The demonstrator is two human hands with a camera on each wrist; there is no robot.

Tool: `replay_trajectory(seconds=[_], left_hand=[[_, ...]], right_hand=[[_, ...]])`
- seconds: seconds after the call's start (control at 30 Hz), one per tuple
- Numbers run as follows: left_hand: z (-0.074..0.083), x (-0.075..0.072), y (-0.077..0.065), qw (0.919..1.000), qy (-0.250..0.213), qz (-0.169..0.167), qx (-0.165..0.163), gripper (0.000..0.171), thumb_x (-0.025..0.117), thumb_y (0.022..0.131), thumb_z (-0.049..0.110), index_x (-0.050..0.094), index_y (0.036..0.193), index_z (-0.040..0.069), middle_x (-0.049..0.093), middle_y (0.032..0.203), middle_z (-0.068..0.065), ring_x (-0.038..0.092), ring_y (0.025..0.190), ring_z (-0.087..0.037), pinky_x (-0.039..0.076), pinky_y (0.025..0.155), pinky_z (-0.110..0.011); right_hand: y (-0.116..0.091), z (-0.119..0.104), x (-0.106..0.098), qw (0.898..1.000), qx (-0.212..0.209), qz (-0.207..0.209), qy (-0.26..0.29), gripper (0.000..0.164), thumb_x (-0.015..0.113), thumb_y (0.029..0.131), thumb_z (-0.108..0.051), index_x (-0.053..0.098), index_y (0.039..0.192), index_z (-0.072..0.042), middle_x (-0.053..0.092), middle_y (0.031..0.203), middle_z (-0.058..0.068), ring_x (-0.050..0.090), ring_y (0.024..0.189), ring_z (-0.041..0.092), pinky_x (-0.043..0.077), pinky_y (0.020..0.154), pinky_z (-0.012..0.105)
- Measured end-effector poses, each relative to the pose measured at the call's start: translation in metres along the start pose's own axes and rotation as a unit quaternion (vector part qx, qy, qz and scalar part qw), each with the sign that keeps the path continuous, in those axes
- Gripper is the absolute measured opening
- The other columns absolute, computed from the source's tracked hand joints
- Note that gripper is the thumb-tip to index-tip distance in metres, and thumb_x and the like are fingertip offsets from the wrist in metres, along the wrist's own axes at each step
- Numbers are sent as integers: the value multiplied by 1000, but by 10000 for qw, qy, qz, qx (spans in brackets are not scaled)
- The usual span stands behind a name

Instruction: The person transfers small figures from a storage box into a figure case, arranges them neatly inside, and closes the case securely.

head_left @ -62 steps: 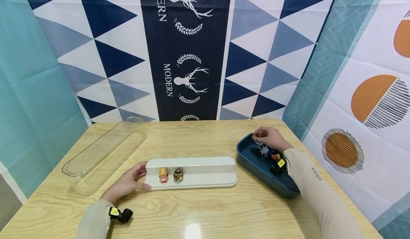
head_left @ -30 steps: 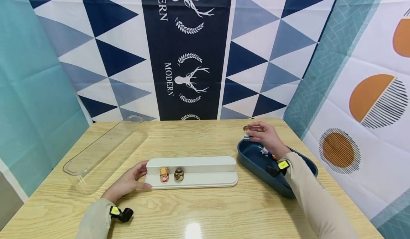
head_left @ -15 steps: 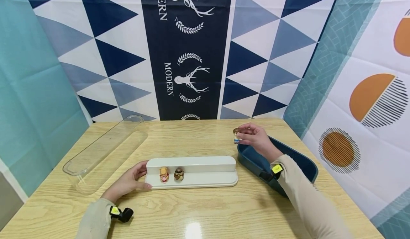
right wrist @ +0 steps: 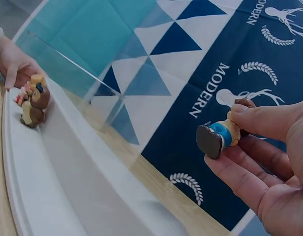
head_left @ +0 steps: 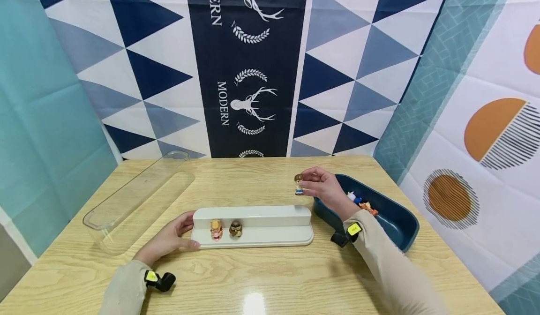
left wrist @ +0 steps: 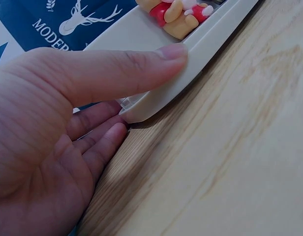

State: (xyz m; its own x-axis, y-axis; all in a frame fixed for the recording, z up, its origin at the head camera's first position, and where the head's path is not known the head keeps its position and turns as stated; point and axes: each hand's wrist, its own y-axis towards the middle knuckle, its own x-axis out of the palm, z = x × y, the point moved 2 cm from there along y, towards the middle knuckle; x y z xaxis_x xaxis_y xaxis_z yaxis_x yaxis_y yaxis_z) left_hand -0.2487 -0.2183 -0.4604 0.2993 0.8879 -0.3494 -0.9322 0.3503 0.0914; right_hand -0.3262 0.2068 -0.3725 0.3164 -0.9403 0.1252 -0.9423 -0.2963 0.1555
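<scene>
My right hand [head_left: 326, 187] pinches a small figurine [head_left: 298, 184] with brown hair and a blue band, upright above the table. In the right wrist view the figurine [right wrist: 223, 133] shows its dark flat base, between thumb and fingers. My left hand [head_left: 168, 240] holds the left end of a white stepped display base [head_left: 270, 235]. In the left wrist view its thumb [left wrist: 127, 69] lies on the base's rim, fingers at the end. On the base's lower step stand a bear figurine [head_left: 216, 229] in red and a brown owl figurine [head_left: 236, 229].
A dark blue bin [head_left: 401, 226] stands at the right, holding an orange figurine [head_left: 368, 207] and a blue-and-white figurine [head_left: 353, 197]. A long clear plastic cover [head_left: 139, 198] lies at the left. Patterned cloth [head_left: 253, 71] hangs behind the wooden table [head_left: 270, 282].
The right hand has lifted the brown-haired figurine out of the blue bin and carried it left toward the white base. The left hand keeps its hold on the base.
</scene>
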Motion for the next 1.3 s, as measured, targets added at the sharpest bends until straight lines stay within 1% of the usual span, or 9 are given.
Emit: replay_trajectory(seconds=[0.2,0.37,0.57,0.8,1.0,1.1,1.13,1.2,1.3], left_hand=[[-2,1,2,10000,41,8,43,90,85,74,0,33,147,-11,49,135,-29,44,130,-48,41,109,-29],[-2,1,2,10000,51,13,49,90,85,74,0,33,147,-11,49,135,-29,44,130,-48,40,111,-37],[-1,3,1,9999,158,33,55,88,85,75,1,34,146,-11,50,134,-28,45,129,-47,41,110,-38],[3,4,0,10000,62,-9,75,88,83,75,-3,32,146,-12,48,135,-30,44,129,-48,35,111,-51],[3,5,-1,10000,4,-30,71,88,83,75,-5,32,146,-13,49,135,-30,45,129,-47,36,111,-51],[3,5,-1,9999,3,-53,107,88,83,75,-5,32,146,-14,48,135,-30,45,129,-48,36,111,-51],[3,5,-1,9999,8,-57,114,88,83,75,-5,32,146,-14,48,135,-30,45,129,-48,36,111,-50],[3,5,0,9999,22,-45,115,88,83,75,-4,32,146,-14,49,135,-30,45,128,-48,36,111,-51],[3,4,0,9999,48,-27,92,89,84,74,-4,32,146,-13,49,134,-29,45,128,-47,36,111,-51]], right_hand=[[1,8,13,9999,-13,-66,148,37,58,91,17,70,92,-18,72,92,-1,70,85,13,62,72,31],[0,14,27,9998,-68,-192,80,36,60,90,17,69,93,-18,72,93,0,70,84,14,62,72,31],[-4,18,41,9997,-90,-242,-18,34,63,89,15,69,94,-17,72,93,-1,70,83,13,62,73,31],[-7,24,56,9990,-198,-392,-37,37,64,86,17,69,93,-18,72,91,-3,69,83,11,61,71,29],[-12,31,66,9978,-316,-579,57,37,63,86,18,68,95,-17,72,91,-3,69,82,10,61,70,28],[-14,35,70,9970,-402,-658,54,31,65,86,16,67,100,-12,72,92,-2,70,83,12,61,71,28],[-14,35,72,9967,-434,-691,48,26,67,86,14,66,103,-5,72,93,-2,70,83,12,61,71,28],[-16,36,75,9962,-464,-737,26,25,68,86,14,62,108,5,72,94,-2,70,84,13,61,72,28],[-17,37,79,9952,-524,-830,-62,37,67,86,13,52,119,18,72,97,-2,69,86,13,61,72,27]])
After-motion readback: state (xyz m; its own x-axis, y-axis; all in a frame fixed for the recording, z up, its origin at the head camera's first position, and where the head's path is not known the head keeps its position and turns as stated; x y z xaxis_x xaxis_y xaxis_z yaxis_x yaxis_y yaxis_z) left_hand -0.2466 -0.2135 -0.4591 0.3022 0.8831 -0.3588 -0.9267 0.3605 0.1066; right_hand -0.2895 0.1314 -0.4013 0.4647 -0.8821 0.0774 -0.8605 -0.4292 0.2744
